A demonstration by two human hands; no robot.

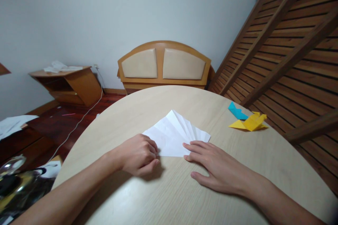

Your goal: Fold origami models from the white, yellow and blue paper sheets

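Observation:
A white sheet of paper (169,137) lies on the round table, with fan-like creases spreading from its lower right toward a peak at the top. My left hand (141,154) is closed with the fingers curled, resting over the paper's left end and hiding that corner. Nothing shows inside its fingers. On the right end of the paper lie the stretched fingertips of my right hand (211,163), its thumb apart on the bare wood.
A yellow folded paper figure (252,122) and a blue folded paper piece (237,111) sit at the table's (126,112) right. Beyond it are a padded headboard (163,63), leaning wooden slats (277,59) and a low cabinet (76,84). A white cable (79,123) crosses the floor.

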